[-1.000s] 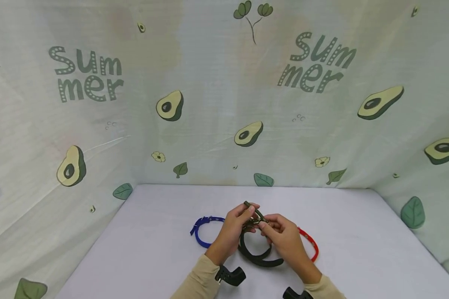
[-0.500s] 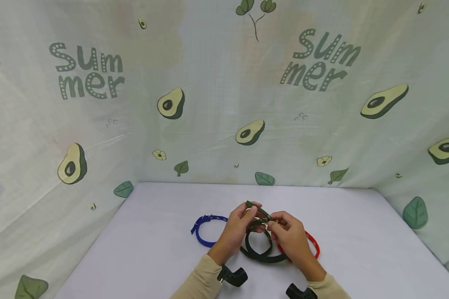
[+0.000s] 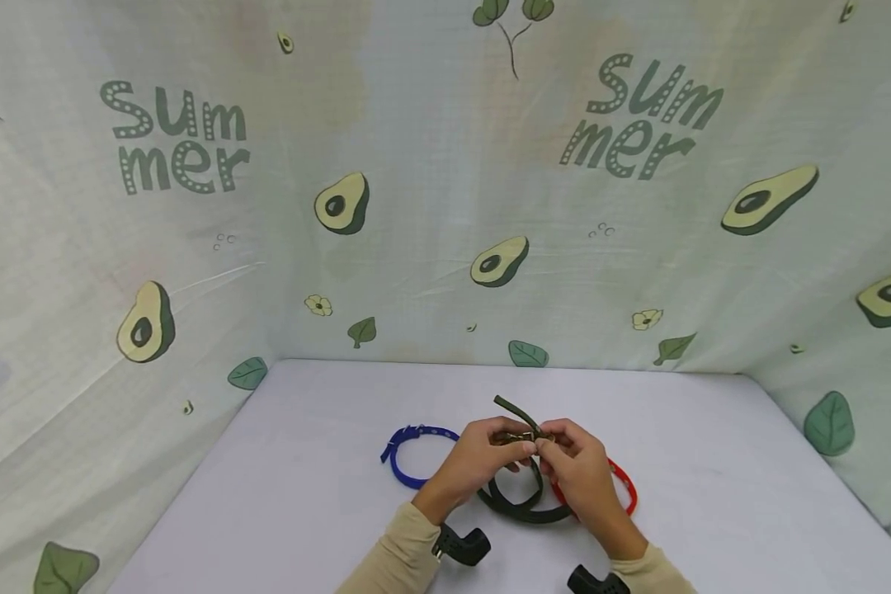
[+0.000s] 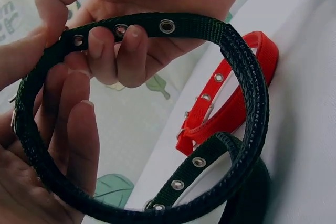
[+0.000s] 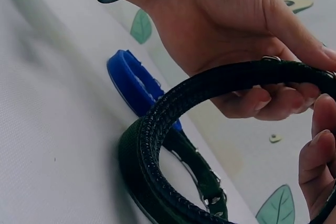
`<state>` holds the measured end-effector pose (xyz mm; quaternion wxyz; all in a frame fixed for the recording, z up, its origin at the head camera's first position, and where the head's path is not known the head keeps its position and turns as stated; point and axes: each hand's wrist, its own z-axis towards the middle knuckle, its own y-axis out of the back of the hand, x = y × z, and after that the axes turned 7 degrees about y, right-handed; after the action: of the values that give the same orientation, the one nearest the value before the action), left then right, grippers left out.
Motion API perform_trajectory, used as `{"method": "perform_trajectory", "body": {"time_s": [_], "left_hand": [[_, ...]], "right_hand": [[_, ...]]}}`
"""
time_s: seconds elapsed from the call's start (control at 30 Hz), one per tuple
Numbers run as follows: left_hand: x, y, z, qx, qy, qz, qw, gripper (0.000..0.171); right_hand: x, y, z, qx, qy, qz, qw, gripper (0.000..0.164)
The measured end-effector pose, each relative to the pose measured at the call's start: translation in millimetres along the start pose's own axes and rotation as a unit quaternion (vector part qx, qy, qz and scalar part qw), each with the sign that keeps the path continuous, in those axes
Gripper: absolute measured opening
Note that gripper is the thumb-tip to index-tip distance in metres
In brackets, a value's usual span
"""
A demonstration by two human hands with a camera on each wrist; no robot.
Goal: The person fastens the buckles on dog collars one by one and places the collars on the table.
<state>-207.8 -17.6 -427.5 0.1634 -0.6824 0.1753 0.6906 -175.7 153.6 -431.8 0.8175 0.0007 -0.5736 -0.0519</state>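
Note:
A dark green pet collar (image 4: 254,93) with metal eyelets is held up in a loop between both hands. My left hand (image 3: 475,460) pinches it by its metal buckle, which the fingers partly hide. My right hand (image 3: 575,469) pinches the strap right beside the buckle, fingertips close to the left ones. In the head view the strap's free end (image 3: 512,406) sticks up above the hands. Below, a second dark green collar (image 4: 177,184) lies on the table. A red collar (image 4: 262,59) lies beyond it, partly behind my right hand in the head view.
A blue collar (image 5: 134,80) lies on the white table (image 3: 327,511) at the left, partly behind my left hand in the head view. Cloth printed with avocados and leaves (image 3: 416,165) hangs at the back and sides. Black wrist devices (image 3: 463,546) sit on both wrists.
My left fingers have come off the strap's free end and moved down to the buckle, leaving that end sticking up. Both hands have shifted slightly right, with the collar between them.

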Motion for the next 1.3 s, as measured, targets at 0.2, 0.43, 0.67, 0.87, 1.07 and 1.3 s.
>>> {"method": "perform_trajectory", "body": {"time_s": [0.2, 0.43, 0.67, 0.87, 1.07, 1.3], "left_hand": [[1.0, -3.1, 0.9, -0.015, -0.007, -0.001, 0.9999, 0.023], [3.6, -6.8, 2.4, -0.036, -0.016, -0.002, 0.9992, 0.03], [7.4, -9.5, 1.5, -0.048, -0.065, 0.036, 0.9961, 0.026], [5.9, -6.8, 0.5, -0.04, -0.088, 0.038, 0.9946, 0.03], [4.1, -1.9, 1.0, -0.042, -0.085, 0.035, 0.9949, 0.027], [2.5, 1.0, 0.7, -0.053, -0.068, 0.035, 0.9956, 0.026]], "right_hand": [[1, 0, -1, -0.004, 0.0, 0.013, 1.0, 0.006], [7, 0, -2, -0.017, 0.008, 0.03, 0.999, 0.008], [7, 0, -3, -0.024, 0.014, 0.022, 0.999, 0.009], [4, 3, -1, -0.043, 0.048, 0.003, 0.998, 0.018], [5, 4, 1, -0.07, 0.067, 0.0, 0.995, 0.013], [9, 6, 3, -0.075, 0.115, -0.016, 0.99, 0.023]]}}
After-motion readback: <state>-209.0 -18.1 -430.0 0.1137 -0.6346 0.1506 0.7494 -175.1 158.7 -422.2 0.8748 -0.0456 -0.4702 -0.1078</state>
